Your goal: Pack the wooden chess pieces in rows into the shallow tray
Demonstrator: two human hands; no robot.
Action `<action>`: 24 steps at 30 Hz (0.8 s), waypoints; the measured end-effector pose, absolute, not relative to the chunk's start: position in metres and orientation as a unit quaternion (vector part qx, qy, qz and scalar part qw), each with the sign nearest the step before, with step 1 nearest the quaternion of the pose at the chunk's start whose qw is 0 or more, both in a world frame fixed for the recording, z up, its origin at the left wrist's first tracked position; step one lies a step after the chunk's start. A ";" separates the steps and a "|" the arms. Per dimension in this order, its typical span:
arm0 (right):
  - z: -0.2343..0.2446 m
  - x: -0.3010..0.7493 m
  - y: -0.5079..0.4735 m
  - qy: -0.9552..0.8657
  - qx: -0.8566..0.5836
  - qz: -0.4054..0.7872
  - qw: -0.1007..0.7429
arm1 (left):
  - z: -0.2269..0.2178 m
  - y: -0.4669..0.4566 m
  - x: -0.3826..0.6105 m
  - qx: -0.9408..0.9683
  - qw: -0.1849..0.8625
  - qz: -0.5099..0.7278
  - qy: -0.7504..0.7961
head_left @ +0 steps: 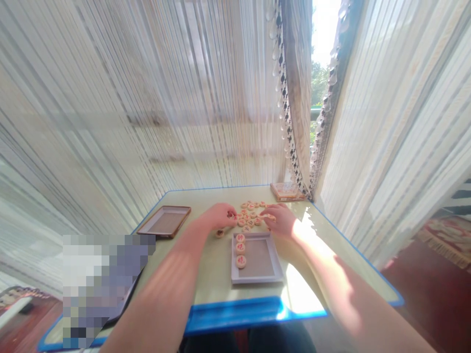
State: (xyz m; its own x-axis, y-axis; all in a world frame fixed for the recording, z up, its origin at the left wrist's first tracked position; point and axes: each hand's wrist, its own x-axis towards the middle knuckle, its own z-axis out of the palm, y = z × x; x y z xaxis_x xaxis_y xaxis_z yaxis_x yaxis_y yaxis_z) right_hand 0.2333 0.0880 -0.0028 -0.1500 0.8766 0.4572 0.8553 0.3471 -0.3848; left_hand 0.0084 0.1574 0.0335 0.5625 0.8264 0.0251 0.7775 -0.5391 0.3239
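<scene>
Though beside loose discs point(251, 215), grey tray point(257, 280) with three discs point(240, 248) inside.

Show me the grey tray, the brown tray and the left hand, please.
grey tray point(262, 260): head view, bare floor of the tray.
brown tray point(165, 222): head view, bare floor of the tray.
left hand point(220, 216): head view, back of the hand.

Three round discs point(240, 248) lie in a column inside one grey tray point(257, 280). One brown tray point(164, 221) sits to the left, and one flat box point(287, 191) sits at the far edge. One dark disc point(220, 234) lies alone. The loose pile of discs point(250, 215) on the single worktop point(221, 274) is too crowded for an exact count, though it holds more than ten.
</scene>
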 end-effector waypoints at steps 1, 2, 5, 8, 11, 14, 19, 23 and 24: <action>-0.002 0.232 0.088 -0.761 -0.556 0.020 0.334 | 0.036 0.155 0.010 0.868 0.156 0.102 0.461; -0.001 0.231 0.087 -0.763 -0.542 0.027 0.352 | 0.039 0.153 0.011 0.863 0.173 0.117 0.459; -0.001 0.226 0.085 -0.751 -0.531 0.057 0.388 | 0.048 0.146 0.016 0.860 0.218 0.155 0.435; -0.003 0.221 0.084 -0.749 -0.522 0.079 0.401 | 0.052 0.140 0.020 0.854 0.274 0.164 0.410; -0.006 0.216 0.085 -0.768 -0.492 0.085 0.401 | 0.053 0.135 0.023 0.843 0.339 0.154 0.388; -0.005 0.213 0.083 -0.776 -0.479 0.091 0.401 | 0.054 0.132 0.024 0.832 0.382 0.152 0.372; 0.002 0.206 0.076 -0.776 -0.450 0.112 0.427 | 0.058 0.126 0.023 0.825 0.404 0.142 0.369; 0.004 0.207 0.075 -0.771 -0.460 0.087 0.432 | 0.061 0.125 0.022 0.827 0.400 0.133 0.372; 0.004 0.210 0.076 -0.765 -0.469 0.081 0.435 | 0.061 0.125 0.022 0.827 0.386 0.140 0.383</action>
State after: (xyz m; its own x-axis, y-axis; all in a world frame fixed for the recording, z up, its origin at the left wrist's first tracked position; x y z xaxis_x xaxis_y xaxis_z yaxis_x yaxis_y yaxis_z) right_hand 0.2098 0.0762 0.0038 -0.1825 0.7871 0.5892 0.6462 0.5477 -0.5315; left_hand 0.0215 0.1254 0.0613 0.6669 0.7424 -0.0642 0.5256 -0.4076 0.7467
